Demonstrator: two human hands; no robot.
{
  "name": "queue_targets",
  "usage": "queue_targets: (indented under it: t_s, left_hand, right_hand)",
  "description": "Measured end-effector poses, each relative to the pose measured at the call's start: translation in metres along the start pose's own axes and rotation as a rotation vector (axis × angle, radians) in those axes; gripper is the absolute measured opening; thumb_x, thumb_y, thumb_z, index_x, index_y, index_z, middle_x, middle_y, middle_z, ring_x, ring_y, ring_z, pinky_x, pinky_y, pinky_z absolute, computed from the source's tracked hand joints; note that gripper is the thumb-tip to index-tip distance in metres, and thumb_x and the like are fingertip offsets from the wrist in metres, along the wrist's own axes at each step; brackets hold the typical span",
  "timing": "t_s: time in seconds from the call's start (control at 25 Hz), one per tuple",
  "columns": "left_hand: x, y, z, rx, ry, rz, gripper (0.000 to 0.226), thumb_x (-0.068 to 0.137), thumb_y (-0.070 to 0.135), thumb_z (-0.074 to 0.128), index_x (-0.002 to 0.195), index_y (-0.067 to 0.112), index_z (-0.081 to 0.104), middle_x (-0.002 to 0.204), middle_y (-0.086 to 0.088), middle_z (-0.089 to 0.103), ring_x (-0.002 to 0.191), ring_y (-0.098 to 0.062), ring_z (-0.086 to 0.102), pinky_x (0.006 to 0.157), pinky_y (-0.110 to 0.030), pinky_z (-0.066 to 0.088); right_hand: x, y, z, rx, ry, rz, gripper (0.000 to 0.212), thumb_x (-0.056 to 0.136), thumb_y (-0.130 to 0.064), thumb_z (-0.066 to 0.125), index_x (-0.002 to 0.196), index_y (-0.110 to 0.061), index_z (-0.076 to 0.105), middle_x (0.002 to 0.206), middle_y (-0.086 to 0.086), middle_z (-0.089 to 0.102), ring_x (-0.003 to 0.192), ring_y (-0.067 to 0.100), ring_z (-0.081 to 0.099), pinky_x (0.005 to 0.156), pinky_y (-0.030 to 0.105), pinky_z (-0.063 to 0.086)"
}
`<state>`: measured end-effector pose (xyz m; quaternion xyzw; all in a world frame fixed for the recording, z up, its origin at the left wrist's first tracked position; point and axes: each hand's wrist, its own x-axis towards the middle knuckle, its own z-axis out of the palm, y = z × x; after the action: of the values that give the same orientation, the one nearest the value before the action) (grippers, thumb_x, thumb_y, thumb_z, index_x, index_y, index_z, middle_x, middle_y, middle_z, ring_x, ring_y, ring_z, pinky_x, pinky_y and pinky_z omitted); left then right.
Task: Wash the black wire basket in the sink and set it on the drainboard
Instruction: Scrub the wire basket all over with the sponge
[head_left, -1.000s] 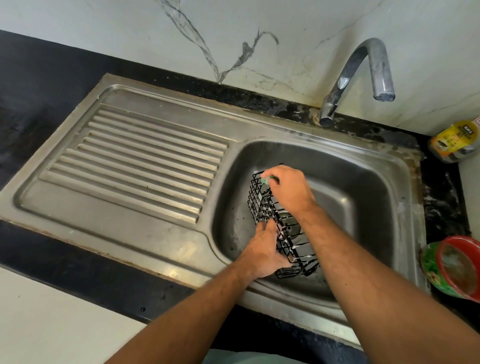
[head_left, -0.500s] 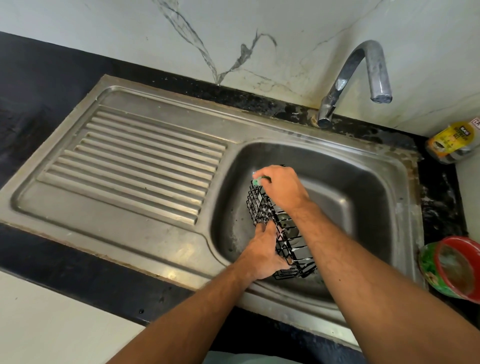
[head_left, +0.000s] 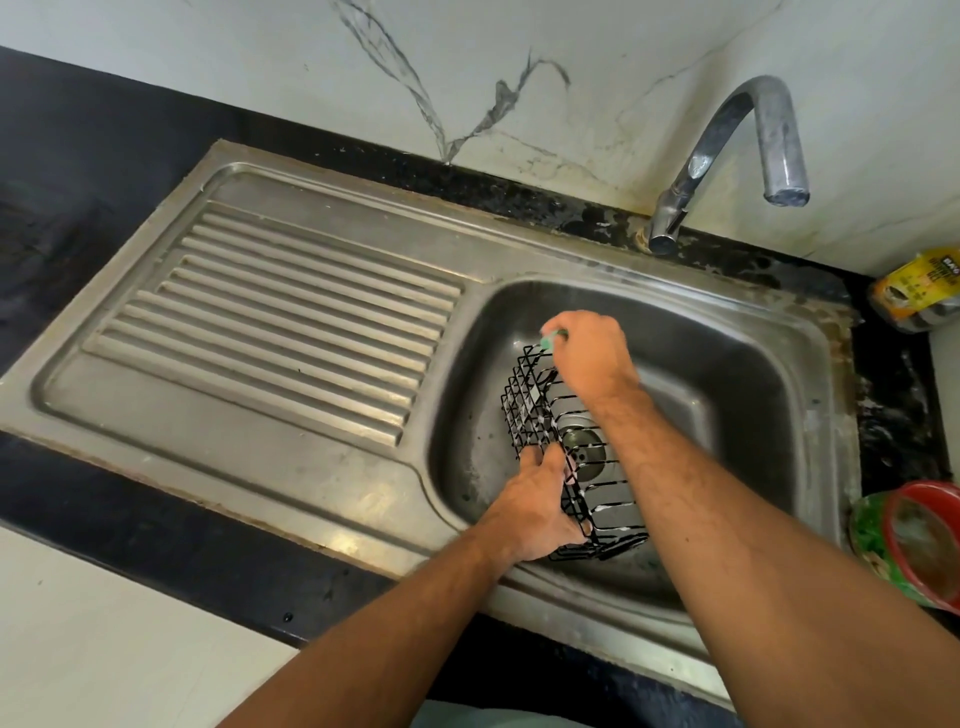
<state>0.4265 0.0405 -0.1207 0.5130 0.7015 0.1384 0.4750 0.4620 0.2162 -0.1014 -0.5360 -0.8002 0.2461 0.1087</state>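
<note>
The black wire basket is tilted inside the steel sink basin, with white suds on its wires. My left hand grips its near end. My right hand is at the basket's far top rim, closed on a green scrub sponge that peeks out between the fingers. The ribbed drainboard lies to the left of the basin with nothing on it. The drain shows through the basket's wires.
A chrome tap arches over the basin's back right, with no water running. A yellow-labelled container and a green tub with a red rim stand on the black counter at the right.
My right hand with the sponge has shifted slightly along the basket's top rim. My left hand keeps its grip on the basket, which stays in about the same place.
</note>
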Motion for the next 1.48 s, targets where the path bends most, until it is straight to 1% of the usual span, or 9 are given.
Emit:
queue_targets:
  t_s: [0.12,0.24,0.32,0.52,0.72,0.8,0.96,1.16,1.48]
  left_hand:
    - [0.001,-0.001,0.002,0.014,-0.003,0.007,0.082,0.078,0.019,0.085,0.140,0.015,0.031,0.140,-0.009,0.032,0.119,-0.029,0.056,0.106,-0.033,0.048]
    - [0.004,-0.003,0.003,0.005,-0.001,-0.002,0.091,0.076,0.019,0.086,0.146,0.016,0.027,0.142,-0.009,0.032,0.121,-0.029,0.055,0.108,-0.030,0.045]
    - [0.005,-0.004,0.003,-0.002,0.002,-0.004,0.091,0.076,0.020,0.086,0.146,0.017,0.027,0.141,-0.008,0.033,0.123,-0.029,0.054,0.109,-0.032,0.045]
    - [0.007,-0.007,0.003,-0.043,0.038,-0.014,0.074,0.074,0.027,0.088,0.130,0.021,0.039,0.132,-0.002,0.040,0.118,-0.023,0.055,0.105,-0.030,0.044]
    - [0.014,-0.017,0.008,-0.162,0.113,-0.021,0.070,0.060,0.047,0.087,0.114,0.037,0.044,0.120,0.006,0.056,0.111,-0.013,0.059,0.098,-0.037,0.051]
    - [0.035,-0.047,0.026,-0.277,0.117,0.000,0.072,0.054,0.054,0.085,0.113,0.040,0.047,0.120,0.002,0.062,0.112,-0.020,0.065,0.096,-0.046,0.056]
    - [0.008,-0.018,0.010,-0.345,0.155,0.090,0.064,0.065,0.025,0.090,0.117,0.022,0.052,0.114,-0.001,0.070,0.109,-0.024,0.069,0.095,-0.041,0.057]
    - [-0.016,0.032,0.018,-0.453,0.187,0.188,0.072,0.068,0.009,0.092,0.122,0.029,0.049,0.120,0.001,0.069,0.112,-0.011,0.069,0.092,-0.026,0.056]
    - [-0.033,0.071,0.051,-0.468,0.217,0.088,0.048,0.082,0.000,0.081,0.115,0.010,0.048,0.106,-0.007,0.071,0.090,-0.007,0.072,0.069,-0.015,0.056]
  right_hand:
    - [0.000,0.003,0.001,0.069,0.087,0.183,0.032,0.093,-0.004,0.055,0.108,-0.025,0.075,0.110,0.001,0.073,0.099,0.021,0.068,0.093,0.033,0.055]
    - [-0.005,-0.003,0.004,0.089,-0.086,-0.012,0.027,0.096,-0.010,0.058,0.105,-0.026,0.077,0.107,-0.007,0.074,0.097,0.011,0.068,0.095,0.026,0.052]
    - [-0.003,-0.002,-0.001,0.091,-0.075,-0.017,0.028,0.095,-0.010,0.058,0.103,-0.027,0.077,0.106,-0.006,0.075,0.096,0.010,0.068,0.094,0.023,0.051]
    - [-0.026,0.018,-0.027,0.346,0.122,0.352,0.028,0.090,-0.007,0.062,0.102,-0.025,0.078,0.100,-0.005,0.077,0.079,0.005,0.065,0.072,0.016,0.049]
    - [-0.084,0.024,-0.044,0.525,0.133,0.377,0.030,0.085,-0.004,0.067,0.091,-0.032,0.077,0.095,-0.016,0.075,0.089,-0.003,0.066,0.087,0.015,0.049]
    - [-0.100,0.030,-0.047,0.656,0.150,0.436,0.033,0.084,-0.003,0.071,0.084,-0.035,0.076,0.094,-0.016,0.076,0.090,-0.001,0.069,0.090,0.021,0.054]
    - [-0.129,0.047,-0.060,0.966,0.297,0.572,0.030,0.085,0.003,0.071,0.083,-0.027,0.076,0.092,0.002,0.079,0.086,0.013,0.075,0.086,0.033,0.061]
    - [-0.166,0.072,-0.107,1.286,0.368,0.564,0.025,0.090,0.010,0.064,0.091,-0.014,0.073,0.093,0.011,0.076,0.085,0.021,0.075,0.076,0.028,0.062]
    - [-0.196,0.114,-0.114,1.126,0.226,0.626,0.032,0.086,0.004,0.071,0.090,-0.028,0.073,0.087,-0.004,0.078,0.092,0.011,0.070,0.088,0.036,0.060]
